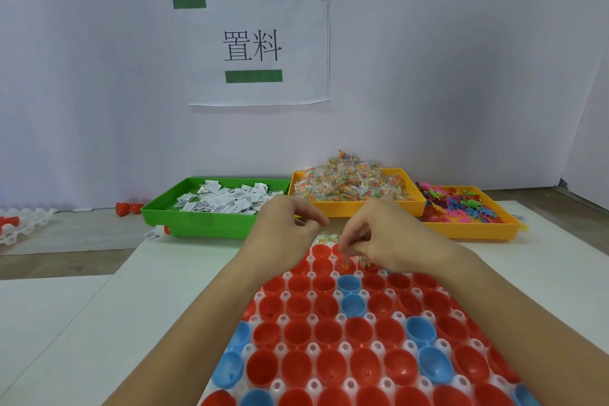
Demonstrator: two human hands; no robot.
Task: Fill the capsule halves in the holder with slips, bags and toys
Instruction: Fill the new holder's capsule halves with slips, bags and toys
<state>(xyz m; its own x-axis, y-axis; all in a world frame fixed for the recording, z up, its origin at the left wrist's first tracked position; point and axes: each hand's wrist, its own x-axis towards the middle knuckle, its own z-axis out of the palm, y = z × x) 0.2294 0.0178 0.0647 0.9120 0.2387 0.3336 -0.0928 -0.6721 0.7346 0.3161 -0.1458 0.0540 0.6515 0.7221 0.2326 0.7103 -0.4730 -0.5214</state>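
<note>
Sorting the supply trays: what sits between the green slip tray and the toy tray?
In the head view, the yellow tray heaped with small candy bags sits between the green tray and the toy tray.

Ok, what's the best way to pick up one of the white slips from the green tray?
Pinch a raised edge of a top slip from above. The slips lie loose and overlapping in the shallow green tray, whose walls block a sideways approach.
</note>
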